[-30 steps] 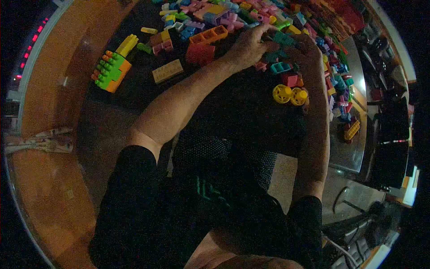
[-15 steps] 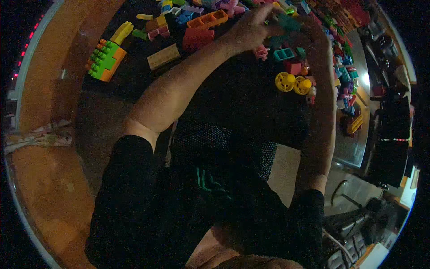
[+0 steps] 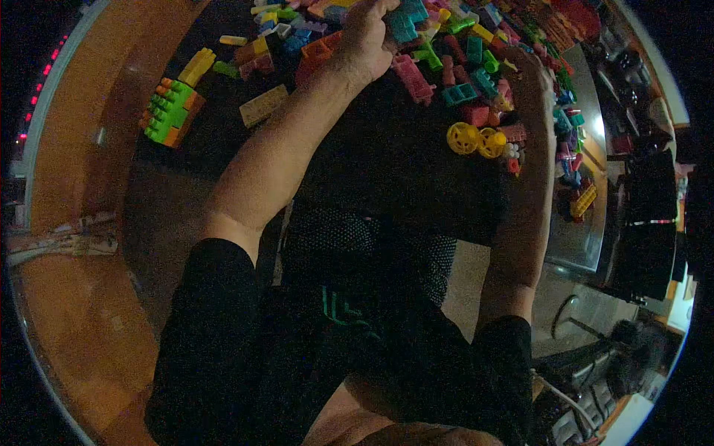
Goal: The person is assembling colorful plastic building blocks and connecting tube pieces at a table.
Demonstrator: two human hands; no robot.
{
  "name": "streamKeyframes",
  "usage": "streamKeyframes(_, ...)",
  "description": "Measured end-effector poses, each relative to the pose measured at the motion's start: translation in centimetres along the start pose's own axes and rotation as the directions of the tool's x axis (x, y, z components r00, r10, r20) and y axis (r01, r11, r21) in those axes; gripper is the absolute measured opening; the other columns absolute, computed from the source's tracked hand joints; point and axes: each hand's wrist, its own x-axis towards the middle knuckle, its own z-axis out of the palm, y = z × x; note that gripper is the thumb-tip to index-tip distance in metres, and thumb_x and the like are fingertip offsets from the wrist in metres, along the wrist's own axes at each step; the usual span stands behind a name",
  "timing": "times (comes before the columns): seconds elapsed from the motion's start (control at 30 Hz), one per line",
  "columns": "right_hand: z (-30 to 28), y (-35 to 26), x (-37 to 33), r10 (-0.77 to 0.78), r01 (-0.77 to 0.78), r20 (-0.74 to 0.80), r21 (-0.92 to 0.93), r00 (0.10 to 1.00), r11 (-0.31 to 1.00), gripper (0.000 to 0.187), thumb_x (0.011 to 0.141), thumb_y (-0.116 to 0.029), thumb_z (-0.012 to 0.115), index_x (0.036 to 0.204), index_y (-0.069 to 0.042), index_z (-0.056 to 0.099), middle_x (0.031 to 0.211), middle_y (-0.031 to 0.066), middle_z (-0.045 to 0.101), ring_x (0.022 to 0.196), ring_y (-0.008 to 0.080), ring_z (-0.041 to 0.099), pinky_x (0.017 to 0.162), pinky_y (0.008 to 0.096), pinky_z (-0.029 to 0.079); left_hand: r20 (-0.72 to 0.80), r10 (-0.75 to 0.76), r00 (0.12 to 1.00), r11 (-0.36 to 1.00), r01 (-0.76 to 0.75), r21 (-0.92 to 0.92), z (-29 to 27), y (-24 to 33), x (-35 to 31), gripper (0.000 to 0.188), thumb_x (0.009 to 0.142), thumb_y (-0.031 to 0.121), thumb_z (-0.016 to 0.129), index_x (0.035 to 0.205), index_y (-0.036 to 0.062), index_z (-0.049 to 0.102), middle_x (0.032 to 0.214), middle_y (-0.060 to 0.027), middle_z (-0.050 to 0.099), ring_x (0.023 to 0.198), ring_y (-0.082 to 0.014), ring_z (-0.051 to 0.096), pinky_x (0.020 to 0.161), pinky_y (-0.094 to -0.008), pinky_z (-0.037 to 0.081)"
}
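Observation:
At the top of the view, my left hand (image 3: 366,43) is closed on a teal toy building block (image 3: 405,22). My right hand (image 3: 529,73) is over loose toy pieces at the upper right; its fingers are dark and blurred, so I cannot make out whether they grip anything. Between the hands lie a pink block (image 3: 413,78), a green piece (image 3: 428,56) and a teal open-framed block (image 3: 460,94). Two yellow wheels (image 3: 477,140) sit nearer to me, beside a red block (image 3: 476,114).
On the dark table (image 3: 401,163), a green and orange block assembly (image 3: 168,113) and a yellow block (image 3: 196,68) stand at the left. A beige plate (image 3: 264,105) lies near my left forearm. Many colourful pieces spread along the far side and right edge.
My left hand has moved left with the teal block, away from my right hand. My right hand has come down and slightly right, over the loose pieces.

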Motion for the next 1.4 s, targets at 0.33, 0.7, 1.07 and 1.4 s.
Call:
streamKeyframes(0.33, -2.1, 0.4, -0.9, 0.048, -0.034, 0.081, -0.162, 0.996, 0.986, 0.025, 0.076, -0.022, 0.062, 0.097, -0.009, 0.062, 0.103, 0.0082, 0.059, 0.095, 0.0246, 0.057, 0.08, 0.0362, 0.045, 0.097, 0.066, 0.993, 0.992, -0.075, 0.097, 1.9, -0.6, 0.3, 0.012, 0.082, 0.014, 0.058, 0.088, 0.004, 0.058, 0.082, -0.006, 0.061, 0.078, -0.0191, 0.063, 0.069, -0.0331, 0.054)
streamKeyframes(0.7, -1.7, -0.8, -1.6, -0.225, 0.236, 0.071, -0.304, 0.972, 0.923, 0.031, 0.065, -0.02, 0.072, 0.091, -0.006, 0.061, 0.09, 0.0092, 0.058, 0.086, 0.0282, 0.057, 0.073, 0.0366, 0.046, 0.136, -0.096, 0.986, 0.993, 0.085, 0.084, 2.2, -0.1, -0.2, 0.018, 0.072, 0.005, 0.07, 0.088, 0.0067, 0.061, 0.087, -0.0078, 0.063, 0.083, -0.0218, 0.062, 0.071, -0.0409, 0.055)
streamKeyframes(1.07, -2.4, -4.1, -0.6, 0.156, -0.157, 0.028, 0.04, 0.987, 0.987, 0.03, 0.072, -0.023, 0.068, 0.095, -0.006, 0.058, 0.087, 0.0103, 0.063, 0.079, 0.0225, 0.061, 0.068, 0.034, 0.047, 0.278, -0.186, 0.943, 0.98, 0.2, -0.023, 2.2, 0.7, 0.2, 0.026, 0.081, 0.023, 0.063, 0.101, 0.0077, 0.056, 0.09, -0.0067, 0.061, 0.08, -0.0221, 0.062, 0.069, -0.0375, 0.054)
streamKeyframes(1.4, -5.1, 3.0, 0.1, 0.137, -0.213, -0.388, -0.16, 0.911, 0.964, 0.039, 0.075, -0.034, 0.067, 0.101, -0.005, 0.061, 0.092, 0.0097, 0.064, 0.083, 0.0192, 0.061, 0.072, 0.0316, 0.047, 0.07, -0.052, 0.996, 0.997, 0.049, 0.056, 1.0, 1.2, 0.8, 0.031, 0.084, 0.036, 0.059, 0.095, 0.0065, 0.055, 0.077, -0.005, 0.06, 0.071, -0.0167, 0.061, 0.064, -0.0325, 0.053)
